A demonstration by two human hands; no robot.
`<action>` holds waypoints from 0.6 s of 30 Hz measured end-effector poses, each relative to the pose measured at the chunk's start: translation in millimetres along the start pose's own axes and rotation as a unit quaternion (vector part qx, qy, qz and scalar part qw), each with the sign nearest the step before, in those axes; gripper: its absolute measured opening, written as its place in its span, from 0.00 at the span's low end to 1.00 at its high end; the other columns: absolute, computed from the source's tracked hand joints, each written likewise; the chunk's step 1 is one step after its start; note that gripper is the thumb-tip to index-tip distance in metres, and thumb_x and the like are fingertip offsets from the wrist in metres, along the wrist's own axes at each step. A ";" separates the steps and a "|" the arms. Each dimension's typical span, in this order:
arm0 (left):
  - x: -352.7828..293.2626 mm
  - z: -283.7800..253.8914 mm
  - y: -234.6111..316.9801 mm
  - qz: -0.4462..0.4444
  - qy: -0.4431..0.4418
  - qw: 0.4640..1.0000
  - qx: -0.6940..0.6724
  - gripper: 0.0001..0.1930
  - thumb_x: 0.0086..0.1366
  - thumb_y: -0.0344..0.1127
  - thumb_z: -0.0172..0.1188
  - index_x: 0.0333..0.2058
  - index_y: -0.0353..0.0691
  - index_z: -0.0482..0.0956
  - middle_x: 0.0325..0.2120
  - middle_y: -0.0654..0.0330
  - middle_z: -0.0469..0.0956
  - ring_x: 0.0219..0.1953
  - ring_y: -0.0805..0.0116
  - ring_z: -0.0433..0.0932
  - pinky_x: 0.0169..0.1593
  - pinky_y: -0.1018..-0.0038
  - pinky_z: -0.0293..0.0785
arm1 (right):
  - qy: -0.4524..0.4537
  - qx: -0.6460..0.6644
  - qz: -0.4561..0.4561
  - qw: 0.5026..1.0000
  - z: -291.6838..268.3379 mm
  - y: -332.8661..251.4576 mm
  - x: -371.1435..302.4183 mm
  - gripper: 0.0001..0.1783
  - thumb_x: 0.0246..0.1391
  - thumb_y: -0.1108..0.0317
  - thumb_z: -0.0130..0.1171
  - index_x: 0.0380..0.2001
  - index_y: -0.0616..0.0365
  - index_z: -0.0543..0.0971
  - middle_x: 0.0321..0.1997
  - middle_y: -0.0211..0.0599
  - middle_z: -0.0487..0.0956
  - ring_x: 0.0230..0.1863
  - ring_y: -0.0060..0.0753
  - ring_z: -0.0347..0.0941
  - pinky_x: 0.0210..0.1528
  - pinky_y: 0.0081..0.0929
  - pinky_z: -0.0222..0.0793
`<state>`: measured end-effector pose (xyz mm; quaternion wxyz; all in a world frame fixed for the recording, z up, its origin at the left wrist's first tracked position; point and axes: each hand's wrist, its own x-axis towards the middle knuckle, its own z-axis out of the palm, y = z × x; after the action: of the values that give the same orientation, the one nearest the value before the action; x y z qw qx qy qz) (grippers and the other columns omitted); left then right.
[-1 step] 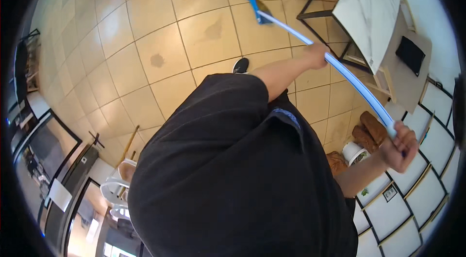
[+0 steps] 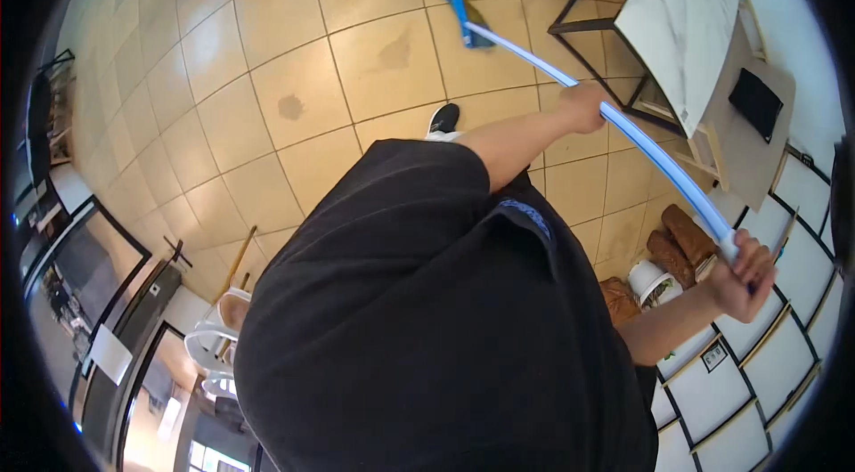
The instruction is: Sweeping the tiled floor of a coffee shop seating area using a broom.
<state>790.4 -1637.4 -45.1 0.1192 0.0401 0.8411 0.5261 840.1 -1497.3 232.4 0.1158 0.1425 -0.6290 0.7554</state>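
Broom (image 2: 659, 156) held two-handed; blue head (image 2: 457, 13) at the tiled floor (image 2: 227, 40), left of the marble-patterned bench (image 2: 679, 36). Left grip (image 2: 583, 107) closed round the handle (image 2: 525, 53) (pale blue), left of the bench; right grip (image 2: 745, 278) wrapped about its upper end, below the bench in view.

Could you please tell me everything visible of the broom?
The broom has a long, pale blue handle that looks plastic, and a brighter blue head with darker bristles. It slants forward and leftward, head apparently on the tiled floor; the left hand grips the handle midway, the right hand its upper end.
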 end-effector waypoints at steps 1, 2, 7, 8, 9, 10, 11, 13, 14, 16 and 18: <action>-9.4 -4.1 0.5 -0.005 -0.003 1.000 0.002 0.07 0.41 0.37 0.52 0.22 0.46 0.73 0.25 0.56 0.71 0.33 0.58 0.68 0.34 0.65 0.66 | 0.020 0.031 0.047 0.998 -10.4 -4.0 11.1 0.15 0.44 0.66 0.38 0.07 0.50 0.54 0.09 0.25 0.51 0.13 0.22 0.50 0.24 0.29 0.54; -20.0 -12.1 -2.7 -0.020 -0.018 0.999 0.038 0.07 0.41 0.37 0.52 0.23 0.46 0.73 0.25 0.56 0.71 0.32 0.59 0.69 0.34 0.65 0.66 | 0.041 0.059 0.095 0.993 -13.8 -1.3 17.7 0.16 0.45 0.65 0.38 0.07 0.50 0.54 0.09 0.24 0.50 0.13 0.22 0.50 0.24 0.29 0.54; -63.2 -47.4 -69.3 -0.188 -0.130 0.964 0.138 0.08 0.42 0.37 0.51 0.25 0.48 0.74 0.26 0.58 0.73 0.32 0.60 0.71 0.35 0.68 0.68 | 0.205 -0.034 0.147 0.967 -5.8 91.5 -7.1 0.16 0.46 0.62 0.39 0.08 0.49 0.55 0.09 0.24 0.51 0.13 0.23 0.50 0.25 0.32 0.56; -73.1 -55.1 -87.7 -0.194 -0.128 0.961 0.148 0.09 0.42 0.36 0.51 0.26 0.48 0.74 0.27 0.58 0.73 0.33 0.60 0.71 0.35 0.67 0.68 | 0.225 0.008 0.179 0.958 15.4 101.0 -15.3 0.16 0.46 0.62 0.39 0.08 0.49 0.56 0.09 0.24 0.51 0.14 0.22 0.51 0.26 0.32 0.55; -80.2 -63.3 -104.9 -0.198 -0.128 0.958 0.161 0.09 0.41 0.36 0.51 0.26 0.47 0.74 0.27 0.58 0.73 0.33 0.60 0.71 0.35 0.67 0.68 | 0.247 0.050 0.209 0.945 34.9 109.9 -25.0 0.16 0.46 0.63 0.39 0.08 0.49 0.56 0.09 0.23 0.52 0.14 0.21 0.51 0.27 0.31 0.55; -85.9 -72.9 -116.1 -0.204 -0.139 0.949 0.196 0.10 0.41 0.35 0.51 0.26 0.47 0.74 0.27 0.58 0.73 0.33 0.61 0.71 0.35 0.67 0.68 | 0.242 0.072 0.217 0.943 42.3 119.7 -35.2 0.16 0.47 0.63 0.39 0.08 0.49 0.56 0.09 0.24 0.52 0.14 0.22 0.52 0.28 0.32 0.55; -93.0 -83.0 -127.6 -0.213 -0.149 0.940 0.220 0.09 0.42 0.37 0.51 0.26 0.47 0.74 0.27 0.58 0.73 0.33 0.60 0.71 0.35 0.68 0.68 | 0.237 0.095 0.224 0.940 48.8 128.9 -45.9 0.16 0.47 0.63 0.39 0.08 0.49 0.57 0.10 0.25 0.53 0.14 0.22 0.52 0.28 0.33 0.56; -107.2 -97.6 -144.3 -0.200 -0.127 0.944 0.232 0.09 0.43 0.38 0.51 0.26 0.47 0.74 0.26 0.57 0.73 0.32 0.60 0.72 0.35 0.68 0.68 | 0.247 0.095 0.233 0.936 75.5 134.1 -65.3 0.16 0.47 0.63 0.40 0.08 0.49 0.57 0.10 0.25 0.53 0.14 0.23 0.52 0.29 0.33 0.56; -114.2 -103.8 -145.8 -0.193 -0.128 0.943 0.238 0.09 0.43 0.38 0.51 0.26 0.47 0.74 0.26 0.57 0.73 0.32 0.60 0.72 0.35 0.68 0.68 | 0.249 0.097 0.249 0.931 81.8 134.3 -73.2 0.16 0.47 0.64 0.40 0.08 0.49 0.57 0.09 0.26 0.53 0.15 0.24 0.53 0.29 0.33 0.56; -122.3 -108.3 -142.7 -0.199 -0.150 0.936 0.248 0.09 0.44 0.40 0.52 0.25 0.47 0.75 0.26 0.57 0.73 0.32 0.61 0.72 0.35 0.68 0.68 | 0.261 0.101 0.231 0.932 73.1 125.8 -87.7 0.16 0.47 0.64 0.40 0.08 0.50 0.57 0.09 0.26 0.54 0.15 0.25 0.53 0.31 0.33 0.55; -128.1 -98.0 -129.0 -0.188 -0.170 0.933 0.256 0.09 0.43 0.39 0.52 0.25 0.46 0.75 0.27 0.57 0.73 0.31 0.61 0.72 0.34 0.68 0.68 | 0.290 0.097 0.204 0.930 59.0 107.7 -103.8 0.15 0.47 0.64 0.39 0.09 0.50 0.58 0.10 0.27 0.54 0.15 0.25 0.53 0.31 0.33 0.55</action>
<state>898.2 -1805.0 -99.3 0.3425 -0.0010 0.9067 0.2462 902.8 -1574.4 106.1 0.1221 -0.2036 -0.5071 0.8285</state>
